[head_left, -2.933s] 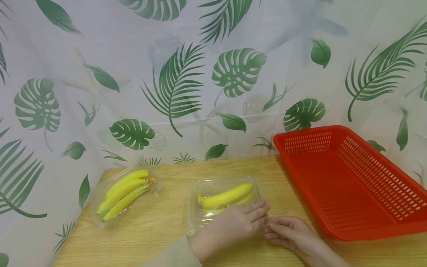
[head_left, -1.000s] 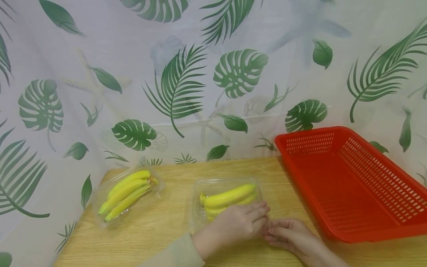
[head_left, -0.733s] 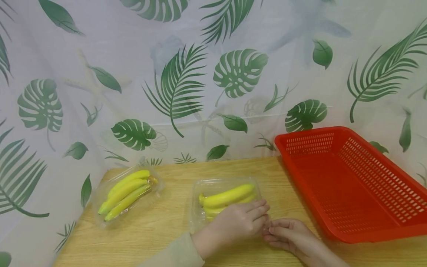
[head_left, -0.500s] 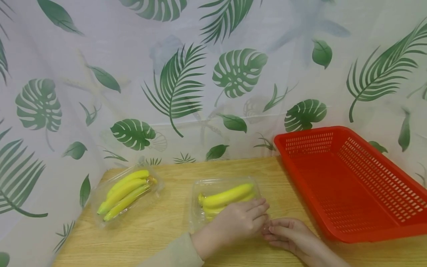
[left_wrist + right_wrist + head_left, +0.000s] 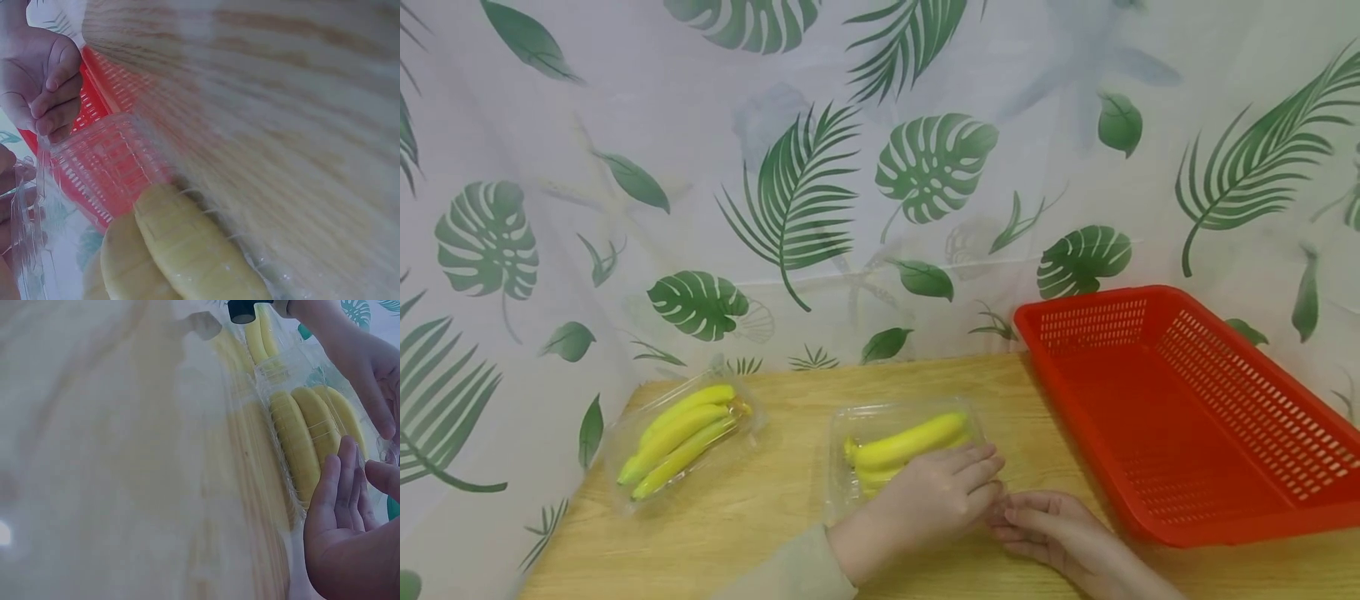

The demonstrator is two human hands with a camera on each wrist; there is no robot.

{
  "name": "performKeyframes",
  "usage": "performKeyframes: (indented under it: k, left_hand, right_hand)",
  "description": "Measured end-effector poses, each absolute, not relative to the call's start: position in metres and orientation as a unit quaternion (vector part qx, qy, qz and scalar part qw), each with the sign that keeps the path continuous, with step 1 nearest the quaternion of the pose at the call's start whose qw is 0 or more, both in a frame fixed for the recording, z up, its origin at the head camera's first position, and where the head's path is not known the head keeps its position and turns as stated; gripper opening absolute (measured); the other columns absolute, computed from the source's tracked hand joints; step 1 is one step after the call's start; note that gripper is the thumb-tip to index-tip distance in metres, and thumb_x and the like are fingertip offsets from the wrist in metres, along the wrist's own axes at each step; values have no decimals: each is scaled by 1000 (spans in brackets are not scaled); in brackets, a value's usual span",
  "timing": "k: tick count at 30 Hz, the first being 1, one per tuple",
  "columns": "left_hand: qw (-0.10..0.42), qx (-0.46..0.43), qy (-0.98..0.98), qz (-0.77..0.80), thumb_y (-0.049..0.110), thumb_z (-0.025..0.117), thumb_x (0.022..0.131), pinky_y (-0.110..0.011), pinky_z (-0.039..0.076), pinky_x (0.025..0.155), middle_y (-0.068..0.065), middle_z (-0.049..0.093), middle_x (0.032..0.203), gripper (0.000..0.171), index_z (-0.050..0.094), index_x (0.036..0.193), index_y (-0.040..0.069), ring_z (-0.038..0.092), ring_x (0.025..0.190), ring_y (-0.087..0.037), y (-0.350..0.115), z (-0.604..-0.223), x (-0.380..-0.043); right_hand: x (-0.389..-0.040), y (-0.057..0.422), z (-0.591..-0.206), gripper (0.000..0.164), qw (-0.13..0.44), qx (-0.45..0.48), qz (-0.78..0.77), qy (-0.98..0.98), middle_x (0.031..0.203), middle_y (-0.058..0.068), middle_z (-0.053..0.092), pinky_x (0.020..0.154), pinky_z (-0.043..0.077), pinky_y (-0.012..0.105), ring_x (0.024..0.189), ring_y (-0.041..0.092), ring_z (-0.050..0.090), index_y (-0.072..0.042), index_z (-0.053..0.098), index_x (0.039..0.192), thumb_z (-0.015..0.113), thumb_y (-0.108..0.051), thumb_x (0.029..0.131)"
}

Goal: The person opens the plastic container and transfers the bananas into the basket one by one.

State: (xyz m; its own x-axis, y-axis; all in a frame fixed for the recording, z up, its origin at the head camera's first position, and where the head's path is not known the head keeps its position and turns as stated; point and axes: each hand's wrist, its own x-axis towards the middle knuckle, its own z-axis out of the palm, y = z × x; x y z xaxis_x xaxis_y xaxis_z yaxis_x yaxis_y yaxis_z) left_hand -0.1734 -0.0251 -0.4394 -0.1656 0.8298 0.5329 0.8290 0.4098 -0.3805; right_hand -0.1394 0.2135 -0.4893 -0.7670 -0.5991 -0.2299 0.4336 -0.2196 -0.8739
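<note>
A clear plastic clamshell box (image 5: 891, 407) with yellow bananas (image 5: 912, 443) inside lies on the table. Across its near right part rests my left hand (image 5: 925, 493), fingers nearly straight on the plastic; its thumb is hidden in the head view. My right hand (image 5: 1060, 529) pinches the box's right edge between thumb and fingertips, close beside the left fingers. In the left wrist view, the box wall (image 5: 109, 153) runs below the right hand (image 5: 50, 81). The right wrist view has several bananas (image 5: 300, 440) under plastic, with the right hand (image 5: 350, 531) at the edge.
Another clear box holding bananas (image 5: 681, 433) sits at the table's left. A red perforated basket (image 5: 1187, 433) stands at the right, near the right hand. Behind the wooden table (image 5: 790, 450) hangs a white leaf-print cloth (image 5: 865, 333).
Both hands stay at the box's right edge with only slight shifts. Since the oldest frame, the lower bananas show more clearly inside the box. The head view has shifted a little.
</note>
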Motion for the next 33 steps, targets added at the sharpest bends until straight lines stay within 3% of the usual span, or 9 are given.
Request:
performKeyframes:
  k: [21,33]
  left_hand:
    - [327,-544,-773,-6,36,73,99,-25,55,113,1,78,127,19,80,108,21,72,125,-14,-25,-436,-172]
    - [363,-540,-759,17,41,73,97,-26,58,110,2,79,124,24,80,108,20,73,122,-14,-30,-429,-171]
  right_hand:
    - [-138,216,-494,25,352,-81,-768,529,119,-4,78,102,62,27,111,10,75,-16,76,119,52,-12,112]
    - [-135,212,-495,28,366,-89,-762,526,120,-2,78,102,63,28,111,11,75,-13,74,126,50,-10,112]
